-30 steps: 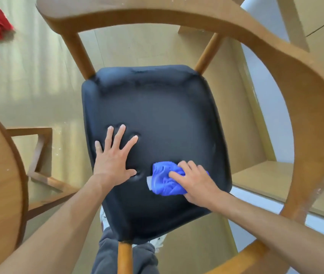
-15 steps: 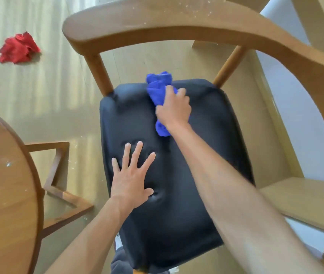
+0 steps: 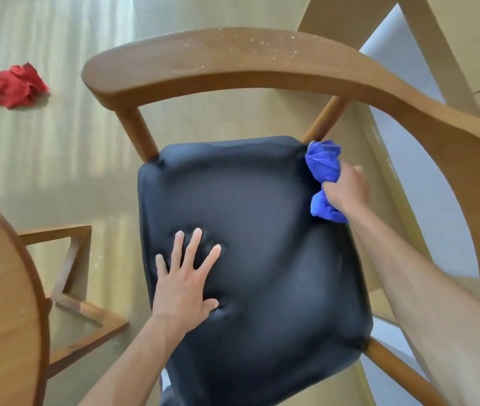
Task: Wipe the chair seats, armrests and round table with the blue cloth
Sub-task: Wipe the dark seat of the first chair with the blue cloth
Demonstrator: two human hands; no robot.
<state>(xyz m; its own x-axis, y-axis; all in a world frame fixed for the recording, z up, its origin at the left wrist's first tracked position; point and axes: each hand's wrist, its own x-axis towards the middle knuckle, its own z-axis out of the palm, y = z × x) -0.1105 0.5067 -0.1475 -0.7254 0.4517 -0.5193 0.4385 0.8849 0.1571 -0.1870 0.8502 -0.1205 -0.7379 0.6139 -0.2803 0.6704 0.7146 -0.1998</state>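
Both hands are on the black chair seat (image 3: 262, 244). The left hand (image 3: 184, 288) lies flat near the seat's left edge, fingers spread and straight, denting the cushion. The right hand (image 3: 347, 190) has its grip curled tight round the blue cloth (image 3: 323, 164), a bright bunched wad sticking out above and below the fist, pressed to the seat's far right corner beside a wooden post. White specks dot the curved wooden armrest (image 3: 232, 63). At the left sits the round bench (image 3: 1, 317); a crumpled red cloth (image 3: 14, 86) lies on the floor, far left.
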